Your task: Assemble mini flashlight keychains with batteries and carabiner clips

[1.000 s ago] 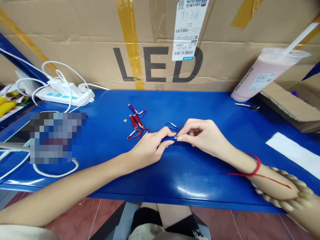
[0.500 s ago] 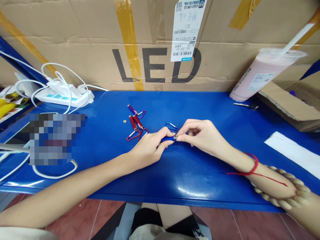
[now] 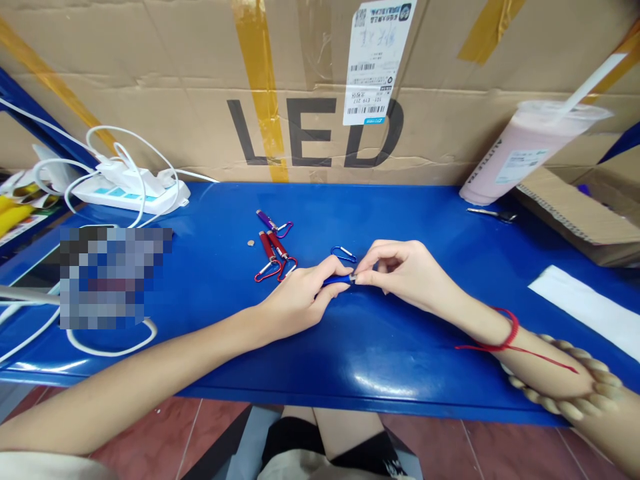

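Blue tabletop (image 3: 400,353) below — blue penlight (image 3: 336,279) pinched in left hand (image 3: 300,300), right hand (image 3: 407,273) pinching its tip.

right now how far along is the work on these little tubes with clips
Perhaps done: two red tubes and a purple tube lie aside, each with a clip. In hand: the left hand holds a blue tube, the right hand pinching its metal end. Likely left: work at that end; I can't tell whether the blue clip is attached.
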`<state>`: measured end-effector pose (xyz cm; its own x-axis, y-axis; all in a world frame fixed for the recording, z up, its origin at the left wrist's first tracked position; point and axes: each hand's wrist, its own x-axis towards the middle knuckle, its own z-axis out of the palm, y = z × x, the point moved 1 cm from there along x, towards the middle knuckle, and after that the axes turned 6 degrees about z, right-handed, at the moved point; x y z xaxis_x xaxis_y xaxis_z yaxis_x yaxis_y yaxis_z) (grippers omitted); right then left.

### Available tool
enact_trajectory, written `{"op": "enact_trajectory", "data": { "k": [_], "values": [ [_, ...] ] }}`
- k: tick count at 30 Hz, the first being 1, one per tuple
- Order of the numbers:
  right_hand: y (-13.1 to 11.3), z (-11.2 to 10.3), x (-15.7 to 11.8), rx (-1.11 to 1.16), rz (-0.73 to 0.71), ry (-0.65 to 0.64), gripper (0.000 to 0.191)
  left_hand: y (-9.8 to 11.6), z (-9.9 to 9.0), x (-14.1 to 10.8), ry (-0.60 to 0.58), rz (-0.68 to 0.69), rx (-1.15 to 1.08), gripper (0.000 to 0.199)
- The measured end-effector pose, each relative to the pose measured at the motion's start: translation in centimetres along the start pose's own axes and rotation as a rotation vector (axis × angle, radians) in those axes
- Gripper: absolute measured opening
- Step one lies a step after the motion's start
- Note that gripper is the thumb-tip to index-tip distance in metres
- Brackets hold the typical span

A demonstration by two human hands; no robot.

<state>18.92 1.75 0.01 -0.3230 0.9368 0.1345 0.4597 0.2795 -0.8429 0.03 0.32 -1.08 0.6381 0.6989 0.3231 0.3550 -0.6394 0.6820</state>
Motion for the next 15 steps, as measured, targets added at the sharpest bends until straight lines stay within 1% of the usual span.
{"op": "enact_trajectory", "data": {
  "k": [11,15],
  "values": [
    [-0.12,-0.06,-0.01,0.027,0.035,-0.037,0.022,0.18,-0.04,0.0,-0.017,-0.016,0.006,0.015],
    [-0.02,-0.04,-0.02,0.019,0.032,-0.028,0.022,0.14,0.01,0.06,-0.014,-0.026,0.009,0.014]
  ]
}}
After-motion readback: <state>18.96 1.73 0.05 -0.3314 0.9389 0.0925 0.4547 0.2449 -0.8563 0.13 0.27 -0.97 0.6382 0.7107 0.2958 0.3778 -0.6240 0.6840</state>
